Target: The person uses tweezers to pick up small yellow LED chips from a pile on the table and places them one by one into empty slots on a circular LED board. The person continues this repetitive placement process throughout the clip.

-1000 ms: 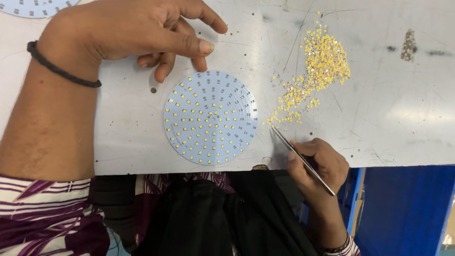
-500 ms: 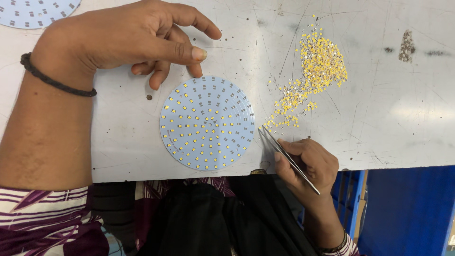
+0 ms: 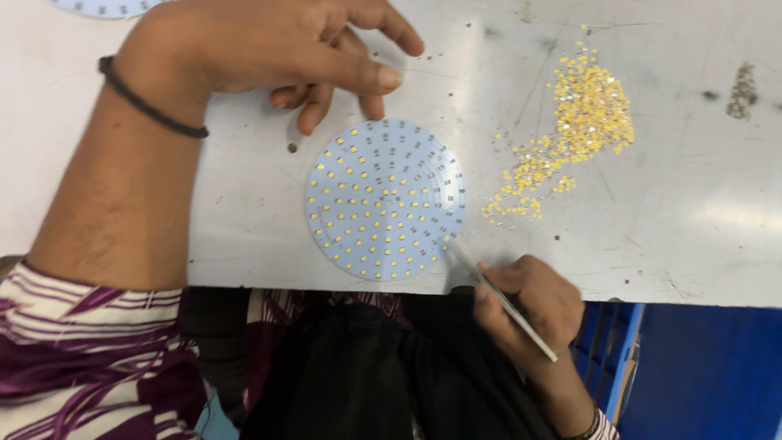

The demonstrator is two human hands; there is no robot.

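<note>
Right fingers (image 3: 497,281) pinching one tweezers (image 3: 501,297), left fingers (image 3: 358,77) spread — one round board (image 3: 385,200), one chip pile (image 3: 582,122)

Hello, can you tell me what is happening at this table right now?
A person sits at a white table. The right hand holds thin tweezers, tips at the edge of a round board dotted with small yellow chips. The left hand hovers just above the board. A pile of loose yellow chips lies to the right.

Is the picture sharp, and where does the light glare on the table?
Head view: mostly sharp, the round LED board crisp; soft glare on the white table at right; the left hand casts a faint shadow; the tweezers in the right hand look slightly blurred.
</note>
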